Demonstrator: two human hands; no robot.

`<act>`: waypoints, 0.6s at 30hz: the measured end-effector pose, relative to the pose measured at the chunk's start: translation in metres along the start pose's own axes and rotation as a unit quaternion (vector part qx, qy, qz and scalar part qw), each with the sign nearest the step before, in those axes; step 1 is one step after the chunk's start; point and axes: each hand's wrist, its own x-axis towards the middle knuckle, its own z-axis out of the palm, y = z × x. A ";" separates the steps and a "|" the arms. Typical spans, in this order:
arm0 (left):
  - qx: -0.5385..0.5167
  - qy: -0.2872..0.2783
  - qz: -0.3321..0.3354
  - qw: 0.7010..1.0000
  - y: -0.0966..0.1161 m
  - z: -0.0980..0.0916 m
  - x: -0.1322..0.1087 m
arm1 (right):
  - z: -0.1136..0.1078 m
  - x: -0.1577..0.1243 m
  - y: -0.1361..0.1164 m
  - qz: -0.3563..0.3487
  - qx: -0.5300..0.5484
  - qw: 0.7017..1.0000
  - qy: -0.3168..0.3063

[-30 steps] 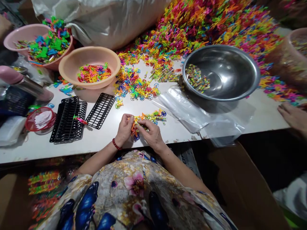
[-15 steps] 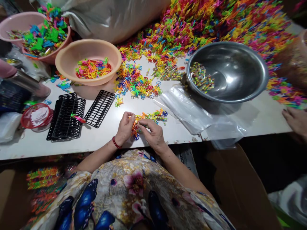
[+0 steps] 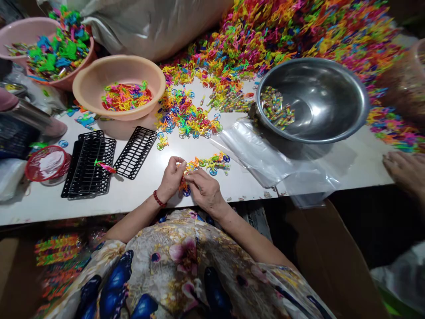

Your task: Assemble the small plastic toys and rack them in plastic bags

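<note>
At the table's front edge my left hand (image 3: 170, 179), wearing a red beaded bracelet, is closed around a small orange plastic toy bicycle (image 3: 182, 184). A blue spoked wheel shows below the fingers. My right hand (image 3: 206, 190) meets it from the other side, thumb and fingertips pinched together at the toy; what lies between those tips is mostly hidden. Just beyond my hands is a small cluster of toy bicycles (image 3: 212, 164) in mixed colours, with some candy-like tubes among them. Farther back lies a larger pile of toy bicycles (image 3: 186, 113).
A peach basin (image 3: 83, 95) of plastic pieces and black plastic racks (image 3: 88, 166) are on the left, beside a red basket (image 3: 29, 166). Clear plastic bags (image 3: 255, 153) lie right of my hands, below a steel bowl (image 3: 332, 102) holding small tubes. Another person's hand (image 3: 405, 170) rests at far right.
My right hand has shifted slightly left, its fingers folding closer over the toy against my left hand. The view has moved a little; the other things lie as before.
</note>
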 end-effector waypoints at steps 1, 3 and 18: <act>-0.002 -0.009 -0.012 1.000 -0.001 0.000 0.002 | 0.001 -0.001 0.002 -0.005 -0.010 1.000 -0.002; -0.007 -0.037 -0.047 0.998 -0.003 0.000 0.005 | 0.002 -0.002 0.007 -0.010 -0.023 1.000 -0.005; 0.127 -0.004 0.074 0.989 0.006 0.018 0.006 | -0.010 -0.007 0.024 0.169 0.081 0.980 0.066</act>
